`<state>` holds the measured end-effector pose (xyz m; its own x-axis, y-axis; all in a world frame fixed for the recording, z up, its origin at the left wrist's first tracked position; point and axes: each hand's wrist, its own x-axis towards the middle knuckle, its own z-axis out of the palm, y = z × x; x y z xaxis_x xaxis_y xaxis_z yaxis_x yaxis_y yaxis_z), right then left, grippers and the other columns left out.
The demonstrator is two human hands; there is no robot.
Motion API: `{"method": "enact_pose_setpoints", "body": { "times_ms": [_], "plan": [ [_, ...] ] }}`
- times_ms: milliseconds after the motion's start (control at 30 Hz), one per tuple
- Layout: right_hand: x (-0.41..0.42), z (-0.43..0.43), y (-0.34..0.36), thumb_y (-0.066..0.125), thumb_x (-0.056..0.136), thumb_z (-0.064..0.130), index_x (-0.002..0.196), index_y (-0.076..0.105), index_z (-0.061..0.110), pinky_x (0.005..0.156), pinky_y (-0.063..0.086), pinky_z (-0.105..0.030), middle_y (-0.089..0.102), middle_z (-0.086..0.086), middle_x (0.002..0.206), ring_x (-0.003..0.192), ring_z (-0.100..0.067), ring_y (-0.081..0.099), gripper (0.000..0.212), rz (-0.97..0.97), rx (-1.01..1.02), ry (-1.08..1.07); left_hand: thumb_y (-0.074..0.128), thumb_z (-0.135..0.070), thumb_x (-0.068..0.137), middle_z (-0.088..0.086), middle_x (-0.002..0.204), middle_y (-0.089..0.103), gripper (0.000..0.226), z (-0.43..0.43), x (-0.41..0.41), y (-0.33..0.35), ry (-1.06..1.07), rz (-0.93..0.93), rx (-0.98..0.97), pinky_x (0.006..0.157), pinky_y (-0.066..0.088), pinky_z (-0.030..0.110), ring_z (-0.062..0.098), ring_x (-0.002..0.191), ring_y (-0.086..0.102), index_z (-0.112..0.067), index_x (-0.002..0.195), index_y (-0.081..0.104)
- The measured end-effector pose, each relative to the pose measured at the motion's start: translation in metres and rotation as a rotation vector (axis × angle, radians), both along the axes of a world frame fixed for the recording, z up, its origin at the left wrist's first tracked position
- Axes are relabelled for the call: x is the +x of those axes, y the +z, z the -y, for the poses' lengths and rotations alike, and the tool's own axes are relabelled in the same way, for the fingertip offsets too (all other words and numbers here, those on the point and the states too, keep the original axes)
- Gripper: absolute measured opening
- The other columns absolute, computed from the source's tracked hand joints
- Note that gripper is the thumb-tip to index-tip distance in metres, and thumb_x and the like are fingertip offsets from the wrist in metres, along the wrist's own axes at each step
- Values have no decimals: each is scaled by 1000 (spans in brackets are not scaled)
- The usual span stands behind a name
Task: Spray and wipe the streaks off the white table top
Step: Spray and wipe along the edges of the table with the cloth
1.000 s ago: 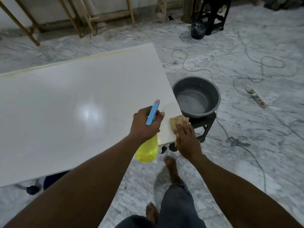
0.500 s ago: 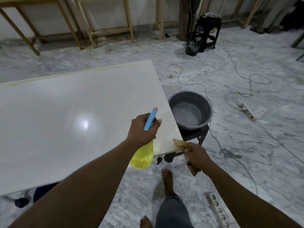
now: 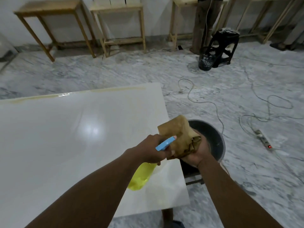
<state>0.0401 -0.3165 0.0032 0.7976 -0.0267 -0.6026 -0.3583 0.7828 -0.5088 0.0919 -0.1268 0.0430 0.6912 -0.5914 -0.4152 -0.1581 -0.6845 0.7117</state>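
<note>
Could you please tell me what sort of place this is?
Most likely a workshop or an unfinished workroom: bare wooden table frames stand at the back, a power strip and loose cables lie across the marble floor, and a basin sits beside the white table top.

The left hand [image 3: 150, 149] grips a yellow spray bottle [image 3: 141, 177] by its blue trigger head, over the right edge of the white worktop [image 3: 65, 137]. The right hand [image 3: 195, 156] holds a crumpled brown cloth [image 3: 178, 134] just beside the nozzle, above a grey basin [image 3: 213, 139]. A power strip [image 3: 263, 140] lies on the marble floor [image 3: 246, 162], well to the right.
</note>
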Motion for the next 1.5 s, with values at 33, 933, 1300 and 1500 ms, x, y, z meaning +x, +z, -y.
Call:
{"method": "enact_pose_setpoints", "body": {
  "times_ms": [33, 933, 1300, 1500],
  "plan": [
    [16, 3, 2, 46, 99, 45, 117, 72, 4, 104, 46, -56, 66, -24, 123, 115, -39, 63, 51, -4, -5, 39, 71, -35, 99, 0, 79, 74, 23, 4, 13, 0, 13, 8, 21, 57, 56, 19, 22, 63, 80, -24, 82, 60],
    [447, 20, -176, 45, 100, 25, 138, 56, 34, 101, 47, -42, 52, -11, 141, 122, -32, 54, 41, 67, -1446, 374, 67, -43, 92, -7, 80, 68, 19, 23, 243, -49, 397, 234, -114, 70, 63, 48, 23, 69, 73, -27, 83, 63],
    [295, 6, -175, 43, 102, 22, 138, 54, 37, 103, 47, -40, 58, -4, 137, 121, -27, 57, 40, 73, -1444, 324, 70, -27, 97, 5, 81, 71, 14, 35, 187, -58, 389, 182, -132, 69, 62, 55, 33, 67, 72, -21, 86, 66],
    [180, -8, -175, 42, 101, 46, 117, 63, 38, 98, 51, -40, 64, 0, 119, 103, -19, 63, 27, 60, -1351, 324, 72, -21, 97, 12, 84, 73, 13, 24, 122, -57, 395, 175, -75, 71, 62, 55, 36, 69, 74, -15, 86, 67]
  ]
}}
